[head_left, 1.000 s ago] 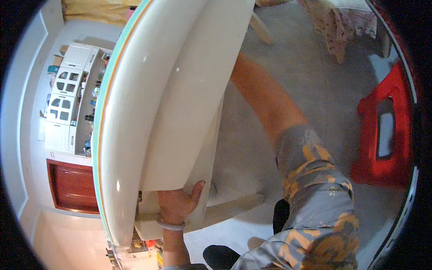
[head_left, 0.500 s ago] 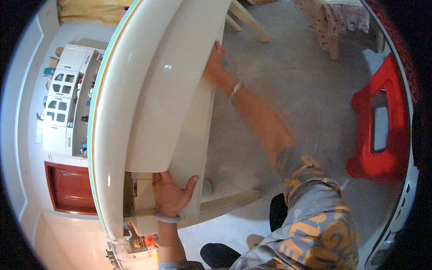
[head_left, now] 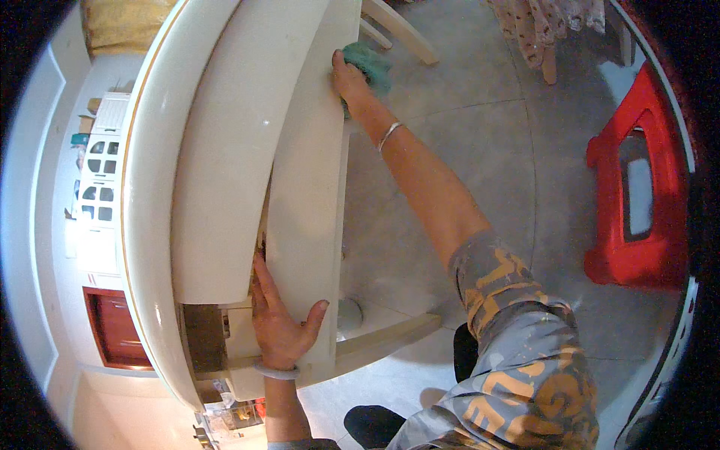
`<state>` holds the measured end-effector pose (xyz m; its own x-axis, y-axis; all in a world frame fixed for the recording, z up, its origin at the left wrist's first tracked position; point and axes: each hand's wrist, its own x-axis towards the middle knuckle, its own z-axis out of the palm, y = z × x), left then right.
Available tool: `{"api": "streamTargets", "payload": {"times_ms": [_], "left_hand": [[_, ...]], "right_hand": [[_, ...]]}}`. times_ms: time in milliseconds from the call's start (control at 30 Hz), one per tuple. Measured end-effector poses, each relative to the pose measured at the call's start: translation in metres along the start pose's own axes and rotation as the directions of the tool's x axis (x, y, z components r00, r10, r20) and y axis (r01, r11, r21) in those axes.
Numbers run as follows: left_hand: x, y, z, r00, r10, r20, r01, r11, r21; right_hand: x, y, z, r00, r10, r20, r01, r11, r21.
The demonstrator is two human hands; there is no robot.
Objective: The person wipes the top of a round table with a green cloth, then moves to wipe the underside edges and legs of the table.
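My right hand (head_left: 354, 81) grips a crumpled green cloth (head_left: 367, 66) at the outer edge of a long white panel (head_left: 304, 187). Beside it, toward the table rim, lies a second white panel (head_left: 229, 157), and a dark narrow gap shows between the two. My left hand (head_left: 283, 324) is open, thumb spread and fingers stretched, on the lower part of the furniture. Its fingertips reach that gap, and I cannot tell how deep they go. Both panels belong to a cream table with a curved glossy rim (head_left: 150, 187).
A red plastic stool (head_left: 645, 255) stands on the grey tiled floor (head_left: 480, 135) at the right. Pale wooden legs (head_left: 401, 31) show at the top, near hanging patterned fabric (head_left: 529, 34). A light wooden bar (head_left: 386, 337) runs from the table's lower end. White cabinets (head_left: 97, 180) line the left.
A gap has opened between the two white panels. My right hand has moved up and slightly left, and the green cloth now shows plainly. My left fingers now reach the gap.
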<state>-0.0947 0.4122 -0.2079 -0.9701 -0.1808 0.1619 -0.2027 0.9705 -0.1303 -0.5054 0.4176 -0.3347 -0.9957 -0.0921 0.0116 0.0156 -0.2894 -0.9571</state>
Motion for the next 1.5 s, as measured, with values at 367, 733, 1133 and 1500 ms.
{"api": "streamTargets", "payload": {"times_ms": [367, 733, 1133, 1500], "left_hand": [[-0.022, -0.006, -0.003, 0.997, -0.064, 0.042, 0.063, 0.998, 0.029], [-0.014, -0.002, 0.001, 1.0, 0.01, 0.021, -0.012, 0.994, 0.105], [0.002, 0.005, 0.006, 0.993, 0.096, -0.07, -0.093, 0.995, 0.045], [0.001, -0.014, 0.022, 0.988, 0.07, -0.141, -0.088, 0.988, -0.126]], "right_hand": [[-0.166, -0.003, 0.017, 0.973, 0.135, 0.187, -0.14, 0.99, 0.013], [-0.071, -0.028, 0.018, 0.808, -0.579, 0.108, 0.562, 0.702, -0.439], [-0.183, 0.004, -0.007, 0.975, -0.085, 0.206, 0.082, 0.996, 0.02], [-0.309, 0.032, 0.023, 0.942, 0.26, 0.211, -0.334, 0.784, 0.523]]}}
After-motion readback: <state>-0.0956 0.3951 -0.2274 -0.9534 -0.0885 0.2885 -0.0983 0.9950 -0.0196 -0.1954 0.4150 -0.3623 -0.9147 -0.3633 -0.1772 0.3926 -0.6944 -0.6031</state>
